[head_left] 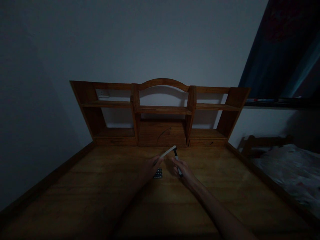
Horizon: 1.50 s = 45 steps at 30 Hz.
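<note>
My left hand (153, 164) is closed round one end of a long, pale, narrow strip (168, 152), which slants up to the right. In my right hand (181, 167) is a slim hand tool (176, 158) with a light grey handle and a black top; the dim light hides its exact kind. The strip's far end meets the black top, or lies just in front of it; I cannot tell which. Beside my left wrist, a small dark case (158, 173) with rows of light pieces lies on the wooden desk (160, 203), partly covered by the hand.
A wooden shelf unit (163, 110) with several compartments stands along the desk's back edge, against the wall (160, 40). Raised edges run along both sides. To the right are a dark curtain (282, 56) and a plastic-looking pale heap (292, 170). The room is dim.
</note>
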Available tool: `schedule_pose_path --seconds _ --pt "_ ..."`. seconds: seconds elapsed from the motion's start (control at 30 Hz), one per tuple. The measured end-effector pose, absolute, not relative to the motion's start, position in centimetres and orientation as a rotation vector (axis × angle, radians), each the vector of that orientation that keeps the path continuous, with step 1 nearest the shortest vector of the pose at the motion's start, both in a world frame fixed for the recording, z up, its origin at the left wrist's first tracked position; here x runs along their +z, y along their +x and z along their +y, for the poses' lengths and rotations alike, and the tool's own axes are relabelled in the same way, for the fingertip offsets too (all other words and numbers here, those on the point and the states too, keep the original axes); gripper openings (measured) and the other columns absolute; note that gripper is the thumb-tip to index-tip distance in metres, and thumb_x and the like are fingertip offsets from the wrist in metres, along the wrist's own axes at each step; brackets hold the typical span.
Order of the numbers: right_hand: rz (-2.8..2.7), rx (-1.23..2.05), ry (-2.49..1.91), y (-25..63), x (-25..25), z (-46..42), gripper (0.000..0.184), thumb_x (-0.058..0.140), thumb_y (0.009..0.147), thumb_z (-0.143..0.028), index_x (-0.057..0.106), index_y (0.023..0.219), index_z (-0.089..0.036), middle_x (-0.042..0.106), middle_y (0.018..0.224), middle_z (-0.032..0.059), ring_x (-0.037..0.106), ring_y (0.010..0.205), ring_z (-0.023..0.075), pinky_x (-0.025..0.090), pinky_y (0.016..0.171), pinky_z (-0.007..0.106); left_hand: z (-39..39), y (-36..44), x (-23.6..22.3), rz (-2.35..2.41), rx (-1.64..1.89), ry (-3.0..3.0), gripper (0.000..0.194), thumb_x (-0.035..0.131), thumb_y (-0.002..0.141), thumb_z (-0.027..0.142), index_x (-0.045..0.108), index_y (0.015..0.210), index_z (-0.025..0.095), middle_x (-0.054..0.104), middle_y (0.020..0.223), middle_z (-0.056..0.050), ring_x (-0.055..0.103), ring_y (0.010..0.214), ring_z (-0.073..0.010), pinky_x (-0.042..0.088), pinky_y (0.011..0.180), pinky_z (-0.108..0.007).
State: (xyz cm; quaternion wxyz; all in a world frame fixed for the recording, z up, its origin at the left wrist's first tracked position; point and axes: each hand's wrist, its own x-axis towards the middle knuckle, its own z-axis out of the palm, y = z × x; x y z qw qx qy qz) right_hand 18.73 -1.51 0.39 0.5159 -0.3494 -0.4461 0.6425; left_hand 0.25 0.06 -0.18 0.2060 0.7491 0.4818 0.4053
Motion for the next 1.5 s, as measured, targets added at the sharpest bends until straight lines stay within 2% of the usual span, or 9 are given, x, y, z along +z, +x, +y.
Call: schedule_pose_path --seconds 0.13,0.3,0.53,0.83,1.0,1.17,1.37,1.5 --pt "-0.989 1.557 -0.759 19.01 0.78 -1.53 0.042 0.069 0.071 -0.049 0.041 0.061 -0.020 0.030 0.043 -0.0107 0.023 0.037 0.0048 0.014 0.039 0.022 0.01 0.24 -0.23 1.330 1.145 2.092 0.040 0.037 0.090 0.049 0.064 0.096 0.020 0.065 0.084 -0.001 0.059 0.075 -0.0149 0.043 0.073 -0.024" --pt "-1.013 1.604 -0.761 19.03 0.54 -1.29 0.041 0.069 0.072 -0.048 0.042 0.060 -0.019 0.033 0.042 -0.0101 0.025 0.036 0.0043 0.014 0.038 0.021 0.41 0.11 -0.71 1.362 1.129 2.086 0.041 0.037 0.090 0.050 0.064 0.095 0.020 0.066 0.085 -0.001 0.059 0.075 -0.0154 0.043 0.072 -0.025" --pt "-0.968 1.613 -0.674 19.07 0.97 -1.49 0.044 0.070 0.071 -0.047 0.037 0.059 -0.021 0.026 0.042 -0.0118 0.020 0.035 0.0041 0.013 0.036 0.021 0.04 0.20 -0.24 1.330 1.128 2.102 0.042 0.036 0.090 0.050 0.062 0.087 0.018 0.062 0.074 0.000 0.056 0.067 -0.0138 0.042 0.064 -0.023" --pt "-1.053 1.618 -0.727 18.94 0.12 -1.09 0.042 0.065 0.075 -0.052 0.041 0.059 -0.020 0.027 0.039 -0.0113 0.022 0.032 0.0044 0.012 0.035 0.022 0.06 0.11 -0.30 1.321 1.129 2.099 0.041 0.036 0.090 0.050 0.063 0.093 0.019 0.064 0.082 -0.001 0.058 0.073 -0.0147 0.043 0.072 -0.025" --pt "-0.999 1.597 -0.662 19.05 0.72 -1.33 0.044 0.065 0.074 -0.052 0.038 0.060 -0.020 0.024 0.040 -0.0123 0.018 0.032 0.0038 0.011 0.034 0.021 0.03 0.16 -0.22 1.305 1.131 2.099 0.040 0.037 0.091 0.049 0.063 0.093 0.019 0.064 0.081 -0.001 0.058 0.073 -0.0141 0.043 0.070 -0.023" --pt "-1.043 1.685 -0.644 19.09 0.76 -1.58 0.042 0.064 0.076 -0.051 0.039 0.060 -0.020 0.026 0.039 -0.0116 0.019 0.032 0.0040 0.011 0.035 0.021 -0.09 0.32 -0.10 1.343 1.140 2.090 0.040 0.037 0.090 0.050 0.063 0.093 0.019 0.066 0.086 -0.001 0.060 0.077 -0.0150 0.043 0.073 -0.024" --pt "-0.958 1.760 -0.509 19.71 0.42 -1.01 0.036 0.061 0.080 -0.047 0.041 0.064 -0.021 0.023 0.039 -0.0124 0.011 0.031 0.0048 0.008 0.033 0.022 -0.15 0.32 -0.05 1.353 1.107 2.088 0.040 0.037 0.090 0.050 0.063 0.092 0.020 0.066 0.082 -0.001 0.059 0.073 -0.0153 0.043 0.069 -0.024" --pt "-1.012 1.792 -0.538 19.68 0.58 -1.11 0.038 0.062 0.080 -0.046 0.040 0.061 -0.020 0.024 0.039 -0.0120 0.012 0.031 0.0040 0.007 0.033 0.022 -0.04 0.30 -0.19 1.335 1.146 2.091 0.040 0.036 0.090 0.050 0.062 0.091 0.020 0.065 0.083 -0.001 0.059 0.074 -0.0149 0.042 0.070 -0.023"
